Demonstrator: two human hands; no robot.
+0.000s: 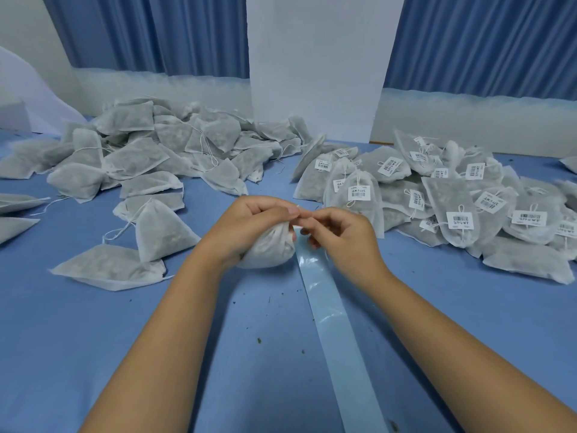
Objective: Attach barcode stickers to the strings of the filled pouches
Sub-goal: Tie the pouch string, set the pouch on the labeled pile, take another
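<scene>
While the blue surface carries unlabelled pouches at left and labelled pouches at right, I judge the centre pouch light, soft and crushable, best taken at its gathered neck. My left hand curls round it; my right hand pinches what seems its string.
</scene>
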